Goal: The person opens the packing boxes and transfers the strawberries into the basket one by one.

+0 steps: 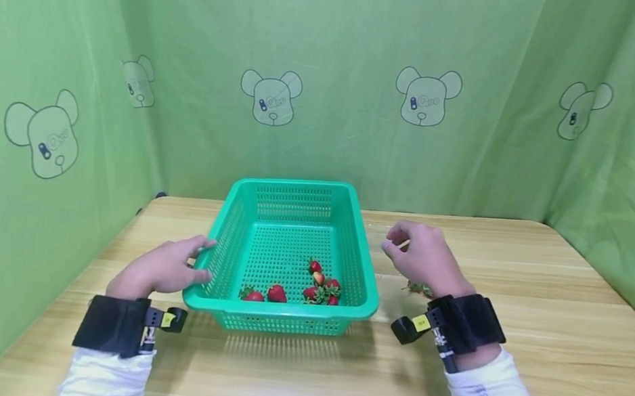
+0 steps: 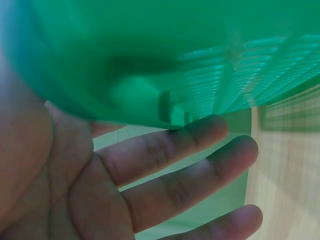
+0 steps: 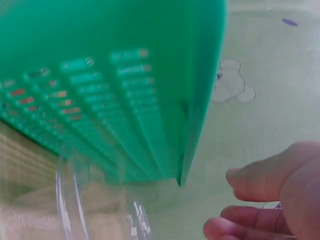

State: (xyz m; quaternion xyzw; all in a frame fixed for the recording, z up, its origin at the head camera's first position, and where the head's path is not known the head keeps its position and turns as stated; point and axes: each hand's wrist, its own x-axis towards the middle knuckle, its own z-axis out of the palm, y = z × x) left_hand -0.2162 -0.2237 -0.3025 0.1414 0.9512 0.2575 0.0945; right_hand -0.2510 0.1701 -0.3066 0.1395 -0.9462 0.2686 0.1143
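Note:
A green plastic basket [image 1: 285, 309] with slotted walls stands on the table. Several red strawberries [image 1: 277, 293], some with leafy tops, lie on its floor near the front edge. At the basket's left rim is my left hand [image 1: 168, 266], fingers spread. In the left wrist view, the straight fingers [image 2: 175, 195] reach beneath the rim along the outer wall. My right hand [image 1: 426, 255] hovers beyond the basket's right side, fingers loosely bent and holding nothing. Below it in the right wrist view, a clear plastic container [image 3: 75, 200] stands beside the basket.
Leafy green bits [image 1: 419, 288] show partly hidden behind the right wrist. The wooden table [image 1: 554, 343] extends to the right and front. Green curtains [image 1: 337, 146] printed with bear heads enclose the back and both sides.

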